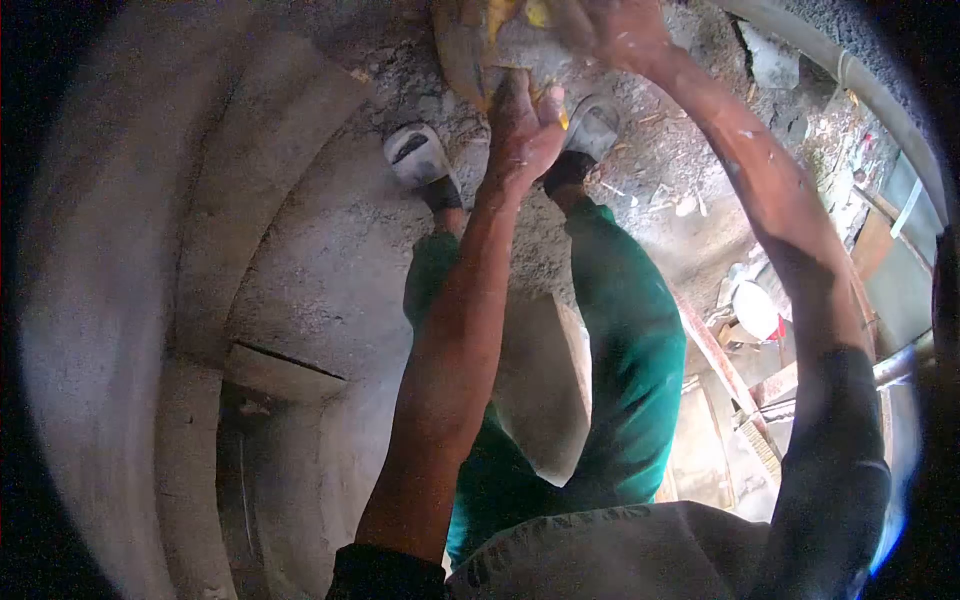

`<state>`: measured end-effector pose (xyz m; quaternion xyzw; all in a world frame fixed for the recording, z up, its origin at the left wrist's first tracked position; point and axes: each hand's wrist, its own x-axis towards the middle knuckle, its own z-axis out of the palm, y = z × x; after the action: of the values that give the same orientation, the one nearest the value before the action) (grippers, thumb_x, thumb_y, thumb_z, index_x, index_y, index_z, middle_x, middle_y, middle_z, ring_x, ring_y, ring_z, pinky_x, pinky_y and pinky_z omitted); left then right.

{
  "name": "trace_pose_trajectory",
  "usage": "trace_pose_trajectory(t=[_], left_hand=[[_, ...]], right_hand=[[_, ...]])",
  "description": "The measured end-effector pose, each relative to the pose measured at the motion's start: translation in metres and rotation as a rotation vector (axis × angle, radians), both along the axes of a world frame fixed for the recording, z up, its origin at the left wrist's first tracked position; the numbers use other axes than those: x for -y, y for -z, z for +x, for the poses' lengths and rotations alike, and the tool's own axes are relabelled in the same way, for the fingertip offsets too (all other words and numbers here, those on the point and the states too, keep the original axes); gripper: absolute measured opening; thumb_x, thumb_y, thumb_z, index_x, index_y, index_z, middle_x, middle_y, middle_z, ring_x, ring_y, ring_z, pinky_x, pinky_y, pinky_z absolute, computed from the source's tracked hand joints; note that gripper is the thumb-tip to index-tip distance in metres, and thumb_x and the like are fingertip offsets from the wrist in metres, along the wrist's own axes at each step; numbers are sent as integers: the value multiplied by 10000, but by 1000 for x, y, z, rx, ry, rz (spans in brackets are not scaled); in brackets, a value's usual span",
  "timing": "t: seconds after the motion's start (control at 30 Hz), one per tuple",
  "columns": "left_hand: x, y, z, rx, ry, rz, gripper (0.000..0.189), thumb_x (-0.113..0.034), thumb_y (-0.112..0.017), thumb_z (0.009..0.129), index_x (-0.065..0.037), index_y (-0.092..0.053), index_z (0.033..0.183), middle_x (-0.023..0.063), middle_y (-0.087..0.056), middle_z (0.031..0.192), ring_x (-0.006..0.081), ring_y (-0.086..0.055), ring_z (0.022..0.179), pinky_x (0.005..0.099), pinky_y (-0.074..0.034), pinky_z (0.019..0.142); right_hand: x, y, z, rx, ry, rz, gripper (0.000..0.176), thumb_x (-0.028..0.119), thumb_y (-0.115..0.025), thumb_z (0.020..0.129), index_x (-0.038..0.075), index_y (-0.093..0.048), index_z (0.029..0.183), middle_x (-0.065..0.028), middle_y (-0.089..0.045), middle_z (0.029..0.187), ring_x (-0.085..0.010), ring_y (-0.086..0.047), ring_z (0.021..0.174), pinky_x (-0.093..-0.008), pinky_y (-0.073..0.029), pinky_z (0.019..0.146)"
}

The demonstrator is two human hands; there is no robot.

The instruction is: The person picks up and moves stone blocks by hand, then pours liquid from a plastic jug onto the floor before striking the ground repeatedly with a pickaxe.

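I am bent over, looking down past my green trousers at my grey shoes on rough concrete ground. Both arms reach down to a worn yellowish-brown pan at the frame's top edge, in front of my feet. My left hand grips the pan's near rim, thumb out to the right. My right hand closes on the rim further up and is partly cut off by the frame edge. What the pan holds is hidden.
A curved, stepped concrete wall fills the left side. At the right lie rubble, wooden boards and a white bowl. A pipe-like rim arcs across the upper right.
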<state>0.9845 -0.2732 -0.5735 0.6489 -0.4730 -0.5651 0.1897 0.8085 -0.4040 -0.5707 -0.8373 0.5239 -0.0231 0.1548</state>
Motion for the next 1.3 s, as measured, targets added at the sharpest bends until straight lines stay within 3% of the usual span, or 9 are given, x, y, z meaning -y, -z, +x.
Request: trace_pose_trajectory(t=[0.17, 0.27, 0.37, 0.47, 0.57, 0.9, 1.1, 1.2, 1.3], left_hand=[[3, 6, -1, -75, 53, 112, 503, -257, -623, 939, 7, -469, 1338, 299, -577, 1237, 504, -547, 1150, 532, -432, 984], [4, 4, -5, -83, 41, 181, 491, -264, -621, 944, 12, -483, 1326, 302, -570, 1261, 506, -541, 1170, 531, -430, 989], [-4, 15, -11, -16, 66, 147, 485, -272, -606, 957, 1, -489, 1341, 302, -555, 1304, 497, -526, 1208, 529, -418, 1012], [1, 8, -12, 2, 29, -68, 429, -303, -591, 958, -2, -528, 1258, 288, -639, 1132, 470, -614, 1073, 504, -478, 915], [12, -11, -2, -153, 55, 191, 539, -292, -595, 959, -8, -463, 1397, 304, -533, 1344, 481, -496, 1254, 516, -386, 1065], [-7, 18, -14, -101, 20, 54, 466, -246, -610, 950, -5, -504, 1334, 281, -598, 1257, 446, -556, 1200, 488, -439, 1006], [0, 8, -12, -106, 60, 139, 484, -251, -631, 931, -8, -510, 1331, 282, -576, 1288, 459, -537, 1210, 505, -420, 1017], [4, -3, -13, -135, 30, 152, 486, -251, -631, 930, -15, -511, 1338, 278, -581, 1279, 459, -547, 1195, 506, -422, 1014], [-6, 10, -17, -91, 62, 97, 480, -242, -624, 934, -14, -511, 1341, 278, -590, 1260, 461, -559, 1176, 496, -434, 1001]], right_hand=[[-12, -48, -6, 68, 322, 0, 603, 468, -689, 857, 10, -602, 1239, -229, -677, 1133, -421, -664, 986, -495, -550, 825], [-22, -42, 1, -72, 210, 218, 707, 517, -746, 797, -1, -577, 1247, -222, -692, 1104, -392, -684, 978, -483, -562, 797], [2, -66, 61, -278, 605, 733, 753, 517, -795, 742, -14, -565, 1223, -208, -713, 1022, -376, -697, 942, -472, -564, 787], [-3, -64, 70, -172, 620, 614, 715, 508, -783, 754, -14, -571, 1194, -209, -717, 932, -376, -700, 908, -469, -563, 767], [-8, -49, 65, -97, 550, 498, 669, 504, -763, 775, -7, -596, 1173, -217, -713, 922, -377, -698, 896, -469, -561, 759], [-23, -30, 62, 34, 782, 661, 507, 531, -645, 870, 70, -707, 1069, -172, -715, 931, -297, -694, 917, -426, -550, 794], [-37, 53, 35, -77, 274, 536, 401, 521, -634, 884, 152, -729, 1009, -122, -695, 846, -269, -665, 795, -439, -534, 706], [-40, 36, 37, -176, -13, 105, 366, 503, -614, 901, 177, -721, 1031, -110, -675, 794, -250, -657, 775, -427, -533, 704], [-10, -11, 55, -185, 550, 852, 357, 466, -598, 924, 208, -681, 1155, -117, -683, 859, -266, -664, 843, -436, -536, 761]])
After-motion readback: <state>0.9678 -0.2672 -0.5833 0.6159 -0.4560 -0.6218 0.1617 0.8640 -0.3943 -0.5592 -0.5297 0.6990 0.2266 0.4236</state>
